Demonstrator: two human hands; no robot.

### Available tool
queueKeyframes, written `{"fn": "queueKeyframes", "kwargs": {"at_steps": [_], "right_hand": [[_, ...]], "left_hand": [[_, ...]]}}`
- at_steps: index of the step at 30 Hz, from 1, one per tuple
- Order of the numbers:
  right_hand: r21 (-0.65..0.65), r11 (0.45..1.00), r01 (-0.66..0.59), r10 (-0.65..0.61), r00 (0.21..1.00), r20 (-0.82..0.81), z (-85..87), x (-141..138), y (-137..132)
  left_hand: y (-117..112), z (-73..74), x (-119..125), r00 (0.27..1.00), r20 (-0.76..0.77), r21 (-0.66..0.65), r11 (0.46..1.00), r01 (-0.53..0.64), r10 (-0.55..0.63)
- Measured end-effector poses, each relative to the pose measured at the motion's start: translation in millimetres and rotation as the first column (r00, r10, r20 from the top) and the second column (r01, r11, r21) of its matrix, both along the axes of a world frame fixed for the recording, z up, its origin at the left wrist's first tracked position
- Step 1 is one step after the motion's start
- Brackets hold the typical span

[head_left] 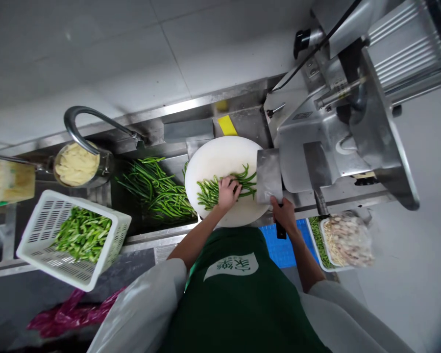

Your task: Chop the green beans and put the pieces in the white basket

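A round white cutting board [224,152] lies over the counter in front of me, with a bunch of long thin green peppers [208,192] across it. My left hand [228,192] rests on the bunch, fingers curled over it and holding it against the board. In my right hand [284,214] is the black handle of a cleaver [269,175], gripped at the board's right edge. The wide blade lies right of the pepper tips, seen broadside. Whether it touches the board is hard to tell.
More long green peppers [161,189] fill the sink at left. A white basket [121,228] of cut green pieces stands beyond it, near a faucet [73,122] and a pot of pale slices [77,166]. A metal slicing machine [312,162] stands close on the right.
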State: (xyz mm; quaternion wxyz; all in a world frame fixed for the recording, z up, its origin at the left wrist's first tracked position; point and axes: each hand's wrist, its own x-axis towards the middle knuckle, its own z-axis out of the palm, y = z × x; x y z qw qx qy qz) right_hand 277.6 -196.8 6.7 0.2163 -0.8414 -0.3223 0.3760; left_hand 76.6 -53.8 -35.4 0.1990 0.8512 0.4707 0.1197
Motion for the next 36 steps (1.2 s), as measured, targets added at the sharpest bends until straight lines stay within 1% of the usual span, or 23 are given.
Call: {"fn": "queueKeyframes", "kwargs": {"at_steps": [2,3,4,7,10,15,19,21,24,27,29,30,32,34,36], "right_hand": [[-0.012,0.999,-0.053,0.053,0.999,-0.011,-4.3,0,5],[-0.019,0.997,-0.079,0.079,0.997,0.001,-6.8,1,8],[-0.021,0.993,-0.119,0.119,0.992,0.035,-9.2,2,12],[-0.064,0.97,-0.236,0.243,0.96,0.142,-14.5,7,17],[-0.129,0.942,-0.31,0.329,0.928,0.174,-16.3,15,15],[-0.176,0.92,-0.35,0.378,0.912,0.161,-20.6,17,16],[-0.173,0.912,-0.372,0.399,0.902,0.163,-25.4,-2,27],[-0.199,0.914,-0.354,0.39,0.901,0.189,-25.1,-18,34],[-0.218,0.932,-0.29,0.339,0.911,0.237,-22.0,-40,41],[-0.169,0.945,-0.281,0.313,0.926,0.21,-19.4,-43,43],[-0.11,0.954,-0.278,0.294,0.94,0.173,-18.1,-33,40],[-0.069,0.964,-0.258,0.266,0.95,0.164,-17.3,-25,38],[0.001,0.986,-0.167,0.165,0.977,0.138,-15.4,-7,32],[0.027,0.998,-0.058,0.056,0.996,0.066,-13.5,12,24],[0.024,1.0,0.02,-0.019,1.0,-0.006,-12.4,30,15]], "left_hand": [[-3,0.8,1,0.996,-0.005,0.031,0.995,-0.093,0.093],[-5,0.8,3,0.994,-0.024,0.045,0.993,-0.108,0.109],[-6,0.5,6,0.993,-0.054,0.055,0.994,-0.1,0.103],[-10,-2.8,21,0.987,-0.16,0.049,0.999,-0.011,0.018],[-12,-6.3,32,0.976,-0.218,0.034,0.999,0.02,-0.012],[-11,-7.4,32,0.979,-0.203,0.018,1.0,0.018,-0.014],[-11,-8.0,30,0.983,-0.185,0.01,1.0,0.021,-0.018],[-10,-8.5,30,0.983,-0.181,0.007,1.0,0.028,-0.027],[-9,-8.0,30,0.984,-0.174,0.005,0.999,0.032,-0.031],[-11,-4.5,25,0.985,-0.171,0.003,0.999,0.036,-0.035],[-14,-1.3,18,0.981,-0.178,-0.004,0.997,0.074,-0.074],[-15,0.1,14,0.979,-0.181,-0.008,0.995,0.095,-0.095],[-13,1.8,8,0.979,-0.179,-0.012,0.995,0.096,-0.097],[-6,1.6,10,0.987,-0.158,-0.009,1.0,0.02,-0.021],[7,-0.5,22,0.989,-0.137,-0.014,0.998,-0.065,0.062]]}}
